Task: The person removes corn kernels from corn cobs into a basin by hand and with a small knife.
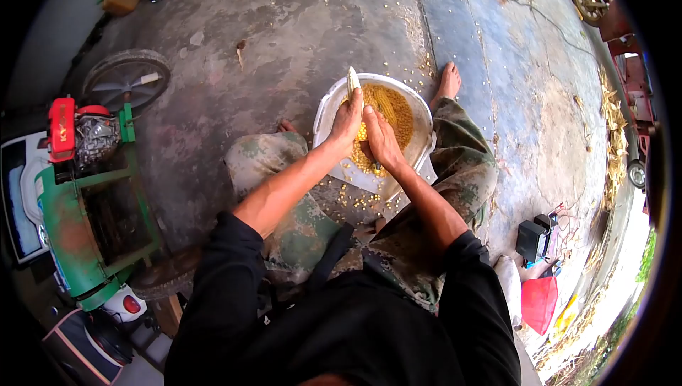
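Observation:
A pale, mostly stripped corn cob [352, 79] sticks up from my left hand [346, 124], whose fingers are closed around it. Close against it, my right hand [382, 141] is also closed on the cob, its thumb pointing up along the side. The cob's lower part is hidden between the palms. Beneath both hands stands a white basin [324, 110] between my legs. Loose yellow corn kernels [403, 127] fill its bottom, and at least one ear of corn [387, 105] with kernels lies in it.
Kernels [348, 198] are scattered on the concrete floor. At left stand a green machine [71, 237] with a red engine [62, 130] and a wheel [128, 77]. A black box with wires [533, 239] and a red item [538, 304] lie at right, husks [612, 130] beyond.

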Demonstrator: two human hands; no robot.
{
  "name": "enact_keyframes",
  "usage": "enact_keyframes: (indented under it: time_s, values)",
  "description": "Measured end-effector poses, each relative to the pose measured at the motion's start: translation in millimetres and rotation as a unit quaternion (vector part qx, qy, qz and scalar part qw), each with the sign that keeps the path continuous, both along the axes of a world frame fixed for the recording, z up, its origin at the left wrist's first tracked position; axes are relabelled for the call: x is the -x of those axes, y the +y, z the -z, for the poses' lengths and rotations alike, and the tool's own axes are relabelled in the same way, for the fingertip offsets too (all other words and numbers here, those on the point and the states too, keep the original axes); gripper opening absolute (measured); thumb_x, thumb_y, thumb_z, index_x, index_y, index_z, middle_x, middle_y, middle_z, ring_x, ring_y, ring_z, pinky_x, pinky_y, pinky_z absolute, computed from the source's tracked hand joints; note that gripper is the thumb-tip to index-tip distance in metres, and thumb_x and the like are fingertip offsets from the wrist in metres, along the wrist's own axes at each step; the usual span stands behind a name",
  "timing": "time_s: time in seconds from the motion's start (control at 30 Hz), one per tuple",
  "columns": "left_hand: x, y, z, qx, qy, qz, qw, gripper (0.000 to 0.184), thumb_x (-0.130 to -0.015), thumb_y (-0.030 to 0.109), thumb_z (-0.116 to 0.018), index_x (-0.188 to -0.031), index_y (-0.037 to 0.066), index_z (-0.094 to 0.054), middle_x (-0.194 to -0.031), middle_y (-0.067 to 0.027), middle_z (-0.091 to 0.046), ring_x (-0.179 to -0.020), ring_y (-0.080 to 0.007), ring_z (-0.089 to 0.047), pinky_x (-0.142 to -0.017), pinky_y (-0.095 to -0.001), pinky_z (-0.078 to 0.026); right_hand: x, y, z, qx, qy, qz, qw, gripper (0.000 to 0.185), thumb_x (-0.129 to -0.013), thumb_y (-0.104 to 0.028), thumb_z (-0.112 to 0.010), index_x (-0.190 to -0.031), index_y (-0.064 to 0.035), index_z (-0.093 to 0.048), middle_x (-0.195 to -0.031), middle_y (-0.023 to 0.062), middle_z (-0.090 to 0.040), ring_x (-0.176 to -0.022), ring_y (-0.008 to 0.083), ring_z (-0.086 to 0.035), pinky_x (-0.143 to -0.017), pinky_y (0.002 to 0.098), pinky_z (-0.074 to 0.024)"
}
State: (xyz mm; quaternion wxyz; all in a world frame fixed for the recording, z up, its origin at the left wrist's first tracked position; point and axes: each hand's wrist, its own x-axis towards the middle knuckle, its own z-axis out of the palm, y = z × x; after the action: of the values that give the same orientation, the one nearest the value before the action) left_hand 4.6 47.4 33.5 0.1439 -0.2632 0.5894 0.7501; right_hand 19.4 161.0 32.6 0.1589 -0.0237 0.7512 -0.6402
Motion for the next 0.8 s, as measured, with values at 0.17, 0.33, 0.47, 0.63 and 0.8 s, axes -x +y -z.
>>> enact_keyframes:
  time_s: [0.17,0.33,0.47,0.63,0.8]
  values:
    - [-3.0,-0.3,9.5,-0.099,-0.018,-0.031,0.994,0.065,-0.096,0.054,-0.050,-0.139,0.005,-0.043,-0.124,-0.0086,-0.053,-0.110,-0.0199,-0.056,-0.091,-0.0348,-0.049,-4.6,5.8,-16.8,0.081,-0.197,0.003,0.977,0.059,-0.102,-0.054,-0.034,-0.100,0.0007,-0.058,-0.053,0.0037,-0.048,-0.038,0.0123,-0.042,-0.040,0.0293,-0.0346]
    - [5.8,3.4,15.9,-0.137,-0.009,0.005,0.991,0.048,-0.095,0.054,-0.053,-0.111,0.009,-0.055,-0.090,-0.0025,-0.060,-0.078,-0.0138,-0.061,-0.063,-0.0275,-0.052,1.1,5.4,-8.5,0.113,-0.148,0.056,0.981,0.059,-0.103,-0.052,-0.029,-0.100,-0.0011,-0.059,-0.051,0.0025,-0.048,-0.038,0.0125,-0.044,-0.037,0.0267,-0.0343]
    - [3.5,-4.9,11.9,-0.152,-0.032,0.003,0.988,0.045,-0.097,0.052,-0.050,-0.105,0.008,-0.055,-0.083,-0.0054,-0.061,-0.071,-0.0159,-0.062,-0.063,-0.0301,-0.052,3.3,12.9,-4.0,0.138,-0.216,0.018,0.966,0.070,-0.101,-0.059,-0.023,-0.107,0.0007,-0.061,-0.051,0.0047,-0.051,-0.040,0.0129,-0.048,-0.038,0.0270,-0.0373]
    - [1.9,-2.9,36.6,-0.124,0.016,-0.032,0.992,0.041,-0.098,0.049,-0.049,-0.102,0.009,-0.054,-0.083,-0.0075,-0.062,-0.077,-0.0184,-0.064,-0.068,-0.0322,-0.053,-4.8,-2.2,-5.3,-0.002,-0.127,-0.017,0.992,0.077,-0.100,-0.061,-0.024,-0.087,0.0023,-0.066,-0.051,0.0087,-0.053,-0.043,0.0188,-0.053,-0.044,0.0319,-0.0414]
    - [2.0,2.3,46.4,-0.090,0.001,-0.064,0.994,0.043,-0.097,0.048,-0.051,-0.113,0.008,-0.053,-0.092,-0.0052,-0.061,-0.084,-0.0176,-0.063,-0.073,-0.0339,-0.054,-3.9,-3.2,-7.2,0.011,-0.141,0.049,0.989,0.074,-0.100,-0.060,-0.028,-0.082,0.0031,-0.063,-0.051,0.0076,-0.050,-0.044,0.0183,-0.052,-0.045,0.0336,-0.0399]
